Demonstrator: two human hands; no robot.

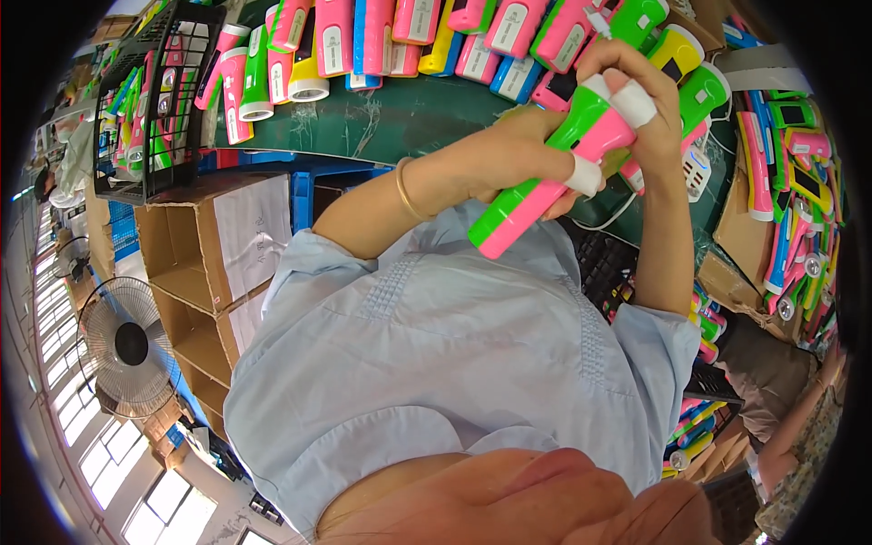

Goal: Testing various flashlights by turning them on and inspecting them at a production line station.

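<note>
A two-tone green and pink flashlight [519, 216] is held at a slant above the near edge of the green table [318, 127]. My left hand [513, 150] is wrapped round its body, with white tape on the thumb and a bangle on the wrist. At the flashlight's wider head, my right hand [661, 113] is closed with taped fingertips against it. Beyond my hands, a pink flashlight [563, 41] lies among several others. A green flashlight [704, 95] lies just right of my right hand.
Flashlights line the table's far side. At left stands a black wire basket [186, 109] of flashlights above cardboard compartments [186, 254]; a fan [132, 345] is farther left. A white charging block [697, 174] with cables sits at right, near heaped flashlights [799, 200]. Another person's arm [799, 418] shows lower right.
</note>
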